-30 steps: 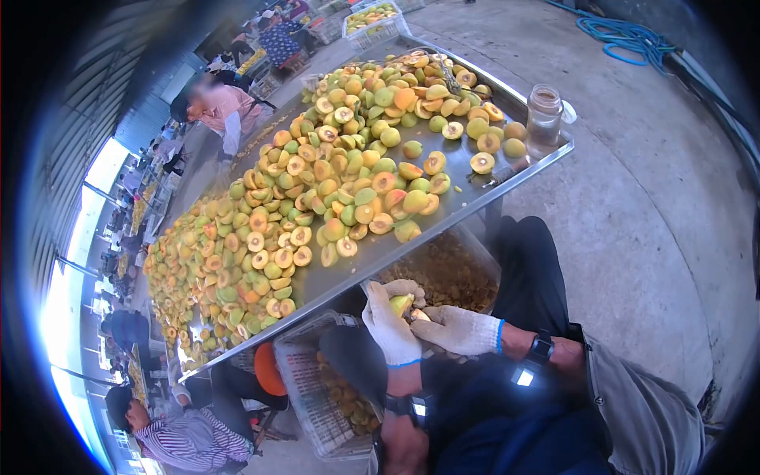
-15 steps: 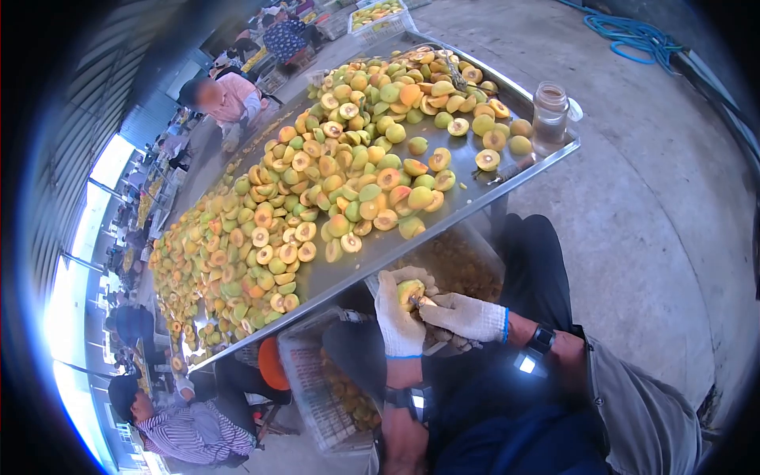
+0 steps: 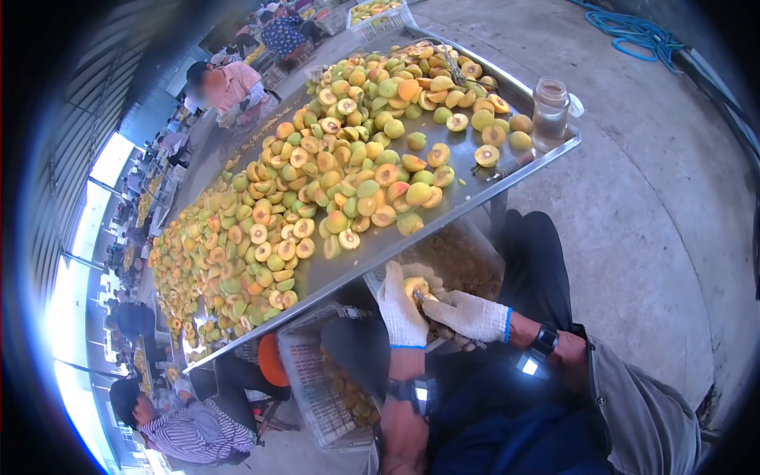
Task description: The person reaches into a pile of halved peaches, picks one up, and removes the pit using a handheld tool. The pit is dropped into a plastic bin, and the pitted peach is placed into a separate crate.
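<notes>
My left hand, in a white knitted glove, is closed round a halved yellow-green fruit below the table's near edge. My right hand, gloved too, grips a small tool whose tip meets the cut face of that fruit; most of the tool is hidden by the fingers. Beyond both hands, many halved fruits lie heaped on a metal table.
Under the table edge stand a crate of brownish pieces and a white crate of fruit. A jar stands at the table's right corner. Co-workers sit across and at lower left. A blue hose lies on the floor.
The fruit and tool have shifted slightly in my hands, still together. The co-worker across the table has moved their head and hands a little.
</notes>
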